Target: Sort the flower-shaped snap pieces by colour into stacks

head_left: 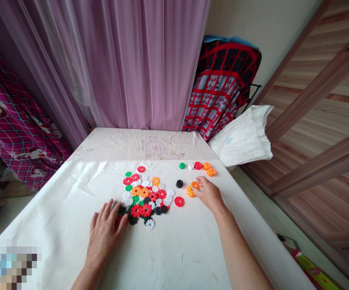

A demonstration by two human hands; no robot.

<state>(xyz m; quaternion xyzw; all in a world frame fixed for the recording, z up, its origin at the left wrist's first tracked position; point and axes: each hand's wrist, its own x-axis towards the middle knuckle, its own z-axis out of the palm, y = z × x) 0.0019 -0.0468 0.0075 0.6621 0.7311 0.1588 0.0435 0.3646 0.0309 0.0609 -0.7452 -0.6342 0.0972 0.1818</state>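
A mixed pile of notched plastic snowflake discs in red, white, orange, green and black lies on the white-covered table. My left hand rests flat at the pile's left edge, fingers spread, partly covering a few red and dark discs. Right of the pile, my right hand pinches an orange snowflake disc between thumb and fingers. That disc is tilted beside a small orange stack. A black stack stands just left of it, and a single red disc lies nearer the pile.
Farther back sit small green, white, red and orange groups of discs. A white bag hangs at the table's right edge. Purple curtains close the far side; a wooden wardrobe stands right.
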